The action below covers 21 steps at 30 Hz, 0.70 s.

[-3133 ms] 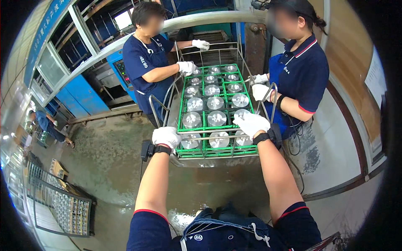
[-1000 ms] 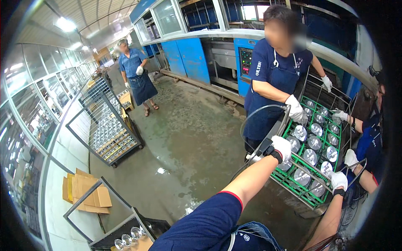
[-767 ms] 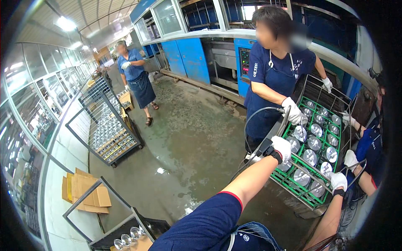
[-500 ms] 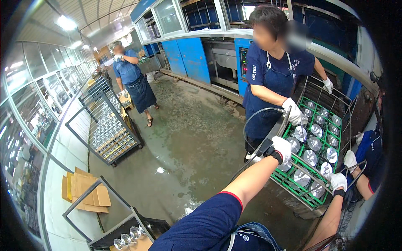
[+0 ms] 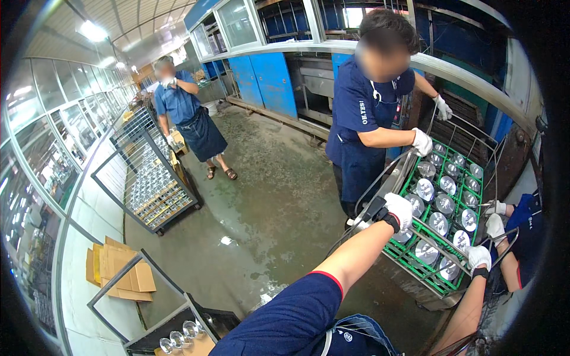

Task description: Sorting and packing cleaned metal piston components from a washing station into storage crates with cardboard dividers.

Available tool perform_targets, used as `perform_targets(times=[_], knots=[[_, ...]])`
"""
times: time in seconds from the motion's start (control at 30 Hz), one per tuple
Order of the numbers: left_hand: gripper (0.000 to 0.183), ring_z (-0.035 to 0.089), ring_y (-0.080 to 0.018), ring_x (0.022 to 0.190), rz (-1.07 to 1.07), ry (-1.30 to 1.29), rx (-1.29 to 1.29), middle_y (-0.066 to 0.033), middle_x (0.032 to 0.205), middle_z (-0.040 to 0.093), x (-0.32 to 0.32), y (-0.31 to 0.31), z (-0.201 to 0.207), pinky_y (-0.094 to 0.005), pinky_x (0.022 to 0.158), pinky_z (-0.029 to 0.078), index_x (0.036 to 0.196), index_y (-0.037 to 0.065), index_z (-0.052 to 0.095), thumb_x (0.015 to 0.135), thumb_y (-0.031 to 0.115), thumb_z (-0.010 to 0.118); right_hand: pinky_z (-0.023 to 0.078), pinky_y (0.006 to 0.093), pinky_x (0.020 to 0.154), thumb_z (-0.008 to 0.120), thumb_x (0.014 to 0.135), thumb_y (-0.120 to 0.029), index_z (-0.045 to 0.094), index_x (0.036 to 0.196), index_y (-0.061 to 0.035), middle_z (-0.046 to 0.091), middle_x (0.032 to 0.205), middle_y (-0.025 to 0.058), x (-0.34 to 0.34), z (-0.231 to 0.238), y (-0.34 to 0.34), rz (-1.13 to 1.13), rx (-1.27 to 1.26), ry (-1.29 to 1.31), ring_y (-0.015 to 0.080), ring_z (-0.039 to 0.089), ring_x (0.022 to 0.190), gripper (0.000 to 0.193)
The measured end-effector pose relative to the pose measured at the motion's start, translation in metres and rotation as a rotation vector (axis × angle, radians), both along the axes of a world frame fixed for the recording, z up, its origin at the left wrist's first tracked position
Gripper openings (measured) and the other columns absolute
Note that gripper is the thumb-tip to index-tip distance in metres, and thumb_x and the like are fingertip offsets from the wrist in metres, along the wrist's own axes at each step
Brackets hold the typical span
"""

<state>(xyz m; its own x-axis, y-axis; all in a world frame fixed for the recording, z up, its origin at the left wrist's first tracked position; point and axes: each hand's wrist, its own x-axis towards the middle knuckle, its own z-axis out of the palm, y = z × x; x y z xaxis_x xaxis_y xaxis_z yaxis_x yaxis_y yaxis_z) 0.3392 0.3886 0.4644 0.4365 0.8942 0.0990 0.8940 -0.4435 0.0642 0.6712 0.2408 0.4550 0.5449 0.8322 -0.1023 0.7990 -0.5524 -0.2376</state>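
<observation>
My left hand [image 5: 399,211], in a white glove, is closed round the near left part of a metal basket's frame [image 5: 436,232]. My right hand [image 5: 478,257], also gloved, grips that frame at the near right corner. Inside the basket a green grid [image 5: 425,272] separates rows of silver, round-topped metal parts [image 5: 443,203]. The basket rests over a steel tank [image 5: 409,277]. Across from me, a co-worker in navy [image 5: 371,113] has one gloved hand [image 5: 422,142] on the far left of the frame and the other gloved hand [image 5: 442,108] at its far end.
Farther left, another person [image 5: 184,113] stands beside a wheeled rack [image 5: 155,178] of silver parts. Flattened cardboard [image 5: 124,270] leans on the left wall. A black-framed cart [image 5: 142,308] holds more parts. Blue cabinets [image 5: 270,83] line the back. A shiny right-hand panel seems to mirror my arms.
The co-worker across the basket has leaned in and turned the head down, shifting both hands along the frame. The farther person has turned and stepped slightly. My hands hold the same spots.
</observation>
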Motion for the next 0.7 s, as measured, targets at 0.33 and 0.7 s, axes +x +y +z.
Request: perform_targets(times=[0.33, 0.7], knots=[[0.024, 0.074, -0.0304, 0.089, -0.047, 0.034, -0.043, -0.0121, 0.094, 0.076, 0.005, -0.004, 0.005, -0.0420, 0.079, 0.057, 0.095, 0.015, 0.080, 0.082, 0.024, 0.062, 0.054, 0.0439, 0.072, 0.063, 0.085, -0.047, 0.076, 0.087, -0.0062, 0.073, 0.085, 0.0191, -0.008, 0.011, -0.004, 0.008, -0.138, -0.025, 0.0338, 0.071, 0.081, 0.042], [0.024, 0.074, -0.0295, 0.089, -0.068, 0.047, -0.036, -0.0101, 0.093, 0.076, 0.000, -0.006, 0.013, -0.0435, 0.076, 0.057, 0.093, 0.017, 0.080, 0.082, 0.027, 0.061, 0.052, 0.0492, 0.087, 0.061, 0.083, -0.054, 0.075, 0.099, -0.0052, 0.069, 0.107, 0.0233, 0.014, -0.007, 0.003, -0.022, -0.171, -0.034, 0.0403, 0.066, 0.104, 0.053]])
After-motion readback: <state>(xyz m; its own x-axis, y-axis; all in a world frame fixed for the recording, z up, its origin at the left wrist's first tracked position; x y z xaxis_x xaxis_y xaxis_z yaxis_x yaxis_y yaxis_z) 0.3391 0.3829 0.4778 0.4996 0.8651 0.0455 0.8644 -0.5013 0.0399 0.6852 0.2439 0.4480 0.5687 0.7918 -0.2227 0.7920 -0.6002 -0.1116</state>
